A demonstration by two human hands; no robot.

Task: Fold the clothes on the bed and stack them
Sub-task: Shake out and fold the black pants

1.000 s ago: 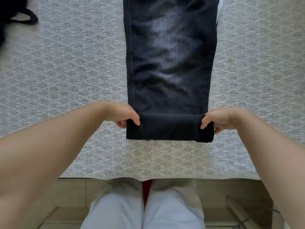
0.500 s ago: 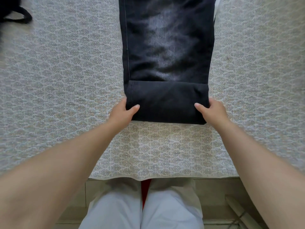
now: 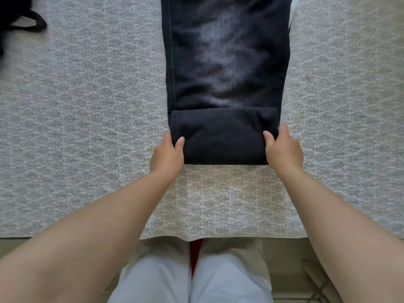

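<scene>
Dark jeans (image 3: 227,62) lie lengthwise on the bed, running from the top edge of the view toward me. Their near end is turned over into a thick folded band (image 3: 223,136). My left hand (image 3: 167,156) grips the band's left edge, thumb on top of the cloth. On the opposite edge my right hand (image 3: 283,148) holds it the same way, thumb on top. The fingers of both hands are hidden under or beside the fold.
The patterned grey-white bedspread (image 3: 87,127) covers the whole bed, whose front edge (image 3: 218,237) runs just before my legs. A black garment with a strap (image 3: 19,16) lies at the far left corner. A bit of white cloth (image 3: 293,12) peeks out beside the jeans.
Over the last second both hands rolled the folded end of the jeans away from me, up the leg. The band grew wider and lies farther from the bed's edge.
</scene>
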